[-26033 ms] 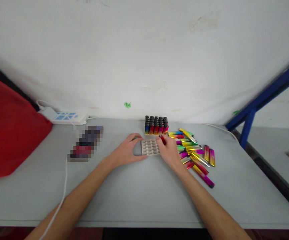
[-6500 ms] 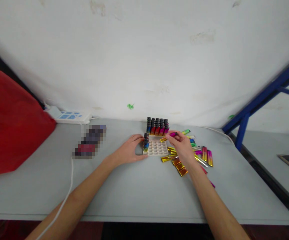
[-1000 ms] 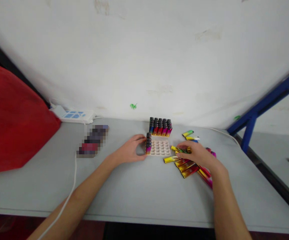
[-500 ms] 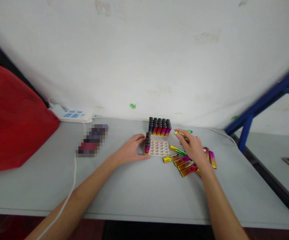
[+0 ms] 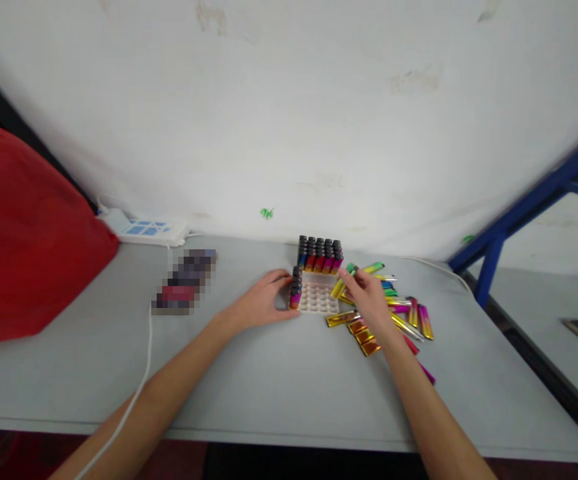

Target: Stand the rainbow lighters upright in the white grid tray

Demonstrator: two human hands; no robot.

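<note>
My left hand (image 5: 261, 300) is curved round the left end of a pale lighter tray (image 5: 321, 308) with rows of round-edged holes, thumb at the near corner and fingers at the far one. A single row of black-topped lighters (image 5: 296, 290) stands upright along the tray's left side. Between the fingertips of my right hand (image 5: 371, 300) is a yellow-green lighter (image 5: 337, 288), tilted, over the tray's right edge. Beneath and around that hand lies a loose pile of shiny coloured lighters (image 5: 401, 303), partly hidden by the hand and forearm.
Behind the tray stands a full block of upright lighters (image 5: 320, 257), close to the wall. To the left are a blurred-out phone-like object (image 5: 186, 280), a white power strip (image 5: 151, 231) and a red bag (image 5: 33, 233). A white cable crosses my left forearm.
My right hand has moved left from above the pile to the tray's right edge, bringing the lighter along and turning it more upright. More of the pile shows. My left hand stays put.
</note>
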